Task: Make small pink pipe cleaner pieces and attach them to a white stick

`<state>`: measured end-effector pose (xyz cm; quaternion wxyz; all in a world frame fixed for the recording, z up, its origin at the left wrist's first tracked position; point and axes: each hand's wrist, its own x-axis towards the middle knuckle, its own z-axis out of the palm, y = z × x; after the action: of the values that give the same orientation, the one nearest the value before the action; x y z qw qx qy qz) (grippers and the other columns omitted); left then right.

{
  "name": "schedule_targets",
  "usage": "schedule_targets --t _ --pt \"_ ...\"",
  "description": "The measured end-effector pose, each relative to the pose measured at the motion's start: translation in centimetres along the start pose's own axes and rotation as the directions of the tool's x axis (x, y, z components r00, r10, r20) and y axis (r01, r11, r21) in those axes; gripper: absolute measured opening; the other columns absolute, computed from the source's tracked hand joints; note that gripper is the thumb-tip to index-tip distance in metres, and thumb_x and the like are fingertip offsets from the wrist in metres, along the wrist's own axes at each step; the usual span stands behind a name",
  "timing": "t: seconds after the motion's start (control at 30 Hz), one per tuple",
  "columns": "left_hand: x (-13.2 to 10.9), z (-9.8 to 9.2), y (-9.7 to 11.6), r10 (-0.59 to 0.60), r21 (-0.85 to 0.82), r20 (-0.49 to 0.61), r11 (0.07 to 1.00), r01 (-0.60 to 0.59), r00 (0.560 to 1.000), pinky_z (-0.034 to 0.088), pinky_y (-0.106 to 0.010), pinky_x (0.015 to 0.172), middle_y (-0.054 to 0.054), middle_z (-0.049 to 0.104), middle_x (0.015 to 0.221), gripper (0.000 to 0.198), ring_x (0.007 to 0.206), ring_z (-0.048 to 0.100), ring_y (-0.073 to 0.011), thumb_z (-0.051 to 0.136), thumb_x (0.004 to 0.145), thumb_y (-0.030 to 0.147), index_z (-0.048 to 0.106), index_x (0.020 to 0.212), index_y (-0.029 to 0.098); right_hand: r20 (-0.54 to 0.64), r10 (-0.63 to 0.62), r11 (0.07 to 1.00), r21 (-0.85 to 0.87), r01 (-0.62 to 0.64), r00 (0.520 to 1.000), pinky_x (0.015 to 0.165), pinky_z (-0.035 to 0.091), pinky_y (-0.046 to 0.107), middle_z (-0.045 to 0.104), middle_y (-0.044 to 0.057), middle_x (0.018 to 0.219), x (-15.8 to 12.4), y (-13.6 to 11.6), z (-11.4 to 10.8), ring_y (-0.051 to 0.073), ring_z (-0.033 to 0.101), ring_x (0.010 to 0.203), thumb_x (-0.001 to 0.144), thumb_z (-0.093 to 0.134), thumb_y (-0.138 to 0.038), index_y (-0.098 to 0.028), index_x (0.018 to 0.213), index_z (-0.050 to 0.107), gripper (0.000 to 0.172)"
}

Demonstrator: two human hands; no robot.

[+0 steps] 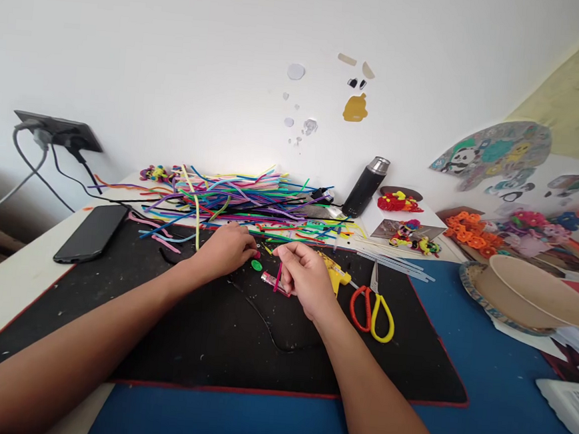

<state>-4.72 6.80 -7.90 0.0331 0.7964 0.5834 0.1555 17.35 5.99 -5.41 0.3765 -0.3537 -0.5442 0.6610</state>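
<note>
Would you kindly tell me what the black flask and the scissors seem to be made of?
The black flask looks matte-painted, perhaps metal like its shiny silver cap. The scissors show grey metallic blades; smooth red and yellow handles suggest plastic.

On the black, red-edged rectangular cloth mat, a small green oval piece lies between the left hand and the right hand. Right of the latter come a yellow plastic glue gun, then metal scissors with red and yellow handles. Behind the 2 hands lie multicoloured fuzzy pipe cleaners, a black cylindrical flask at their right. A flat black phone overlaps the mat's left edge; a round beige bowl is right of the mat.
</note>
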Motion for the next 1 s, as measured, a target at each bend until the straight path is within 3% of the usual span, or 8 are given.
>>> schedule_targets --t 0.23,0.43,0.7,0.87,0.93,1.0 --pt "0.0 -1.4 0.5 -0.004 -0.083 -0.027 0.997 0.002 1.0 0.047 -0.037 0.078 -0.009 0.075 0.089 0.02 0.087 0.065 -0.0267 0.059 0.093 0.024 0.078 0.093 0.02 -0.008 -0.001 1.0 0.0 0.001 1.0 0.038 0.028 0.02 0.048 -0.009 0.047 0.0 -0.2 -0.1 0.008 0.04 0.036 0.086 0.07 -0.052 -0.019 0.089 0.067 0.034" --pt "-0.5 -1.9 2.1 0.154 -0.02 0.083 0.988 -0.153 0.985 0.047 -0.037 0.085 -0.008 0.073 0.092 0.015 0.094 0.065 -0.027 0.063 0.091 0.016 0.077 0.093 0.021 -0.008 -0.032 0.999 -0.015 0.032 0.999 0.039 0.03 0.02 0.05 -0.009 0.048 0.0 0.1 -0.1 0.007 0.041 0.037 0.088 0.069 -0.05 -0.019 0.089 0.065 0.03" --pt "-0.7 -1.3 2.0 0.165 0.035 0.148 0.985 -0.171 0.975 0.047 -0.04 0.088 -0.009 0.07 0.091 0.011 0.093 0.064 -0.0289 0.066 0.087 0.014 0.075 0.09 0.02 0.007 -0.079 0.995 -0.057 0.079 0.997 0.04 0.035 0.021 0.049 -0.009 0.048 0.0 0.4 0.0 0.008 0.042 0.039 0.092 0.066 -0.047 -0.02 0.088 0.065 0.028" --pt "-0.6 -1.9 2.3 0.084 -0.103 0.103 0.992 -0.073 0.991 0.047 -0.036 0.079 -0.007 0.07 0.087 0.004 0.089 0.064 -0.0274 0.065 0.086 0.022 0.069 0.083 0.021 -0.001 -0.078 0.994 -0.073 0.077 0.997 0.04 0.034 0.021 0.05 -0.009 0.048 -0.1 0.2 0.0 0.009 0.043 0.039 0.092 0.066 -0.048 -0.02 0.088 0.064 0.028" --pt "-0.5 -2.7 2.6 -0.018 -0.273 0.083 0.961 0.041 0.996 0.046 -0.033 0.07 -0.005 0.069 0.083 0.011 0.079 0.064 -0.0235 0.064 0.089 0.031 0.068 0.087 0.021 -0.001 -0.083 0.994 -0.076 0.083 0.997 0.04 0.034 0.021 0.05 -0.009 0.048 -0.1 0.1 0.0 0.009 0.043 0.039 0.092 0.066 -0.047 -0.02 0.088 0.064 0.028" --pt "-0.4 -3.7 3.1 -0.094 -0.499 0.09 0.857 0.127 0.991 0.046 -0.029 0.065 -0.001 0.068 0.079 0.023 0.072 0.062 -0.0199 0.064 0.09 0.044 0.067 0.09 0.021 0.003 -0.089 0.993 -0.082 0.089 0.996 0.04 0.035 0.021 0.05 -0.009 0.048 -0.1 0.2 0.0 0.008 0.043 0.038 0.093 0.065 -0.047 -0.021 0.087 0.063 0.028"
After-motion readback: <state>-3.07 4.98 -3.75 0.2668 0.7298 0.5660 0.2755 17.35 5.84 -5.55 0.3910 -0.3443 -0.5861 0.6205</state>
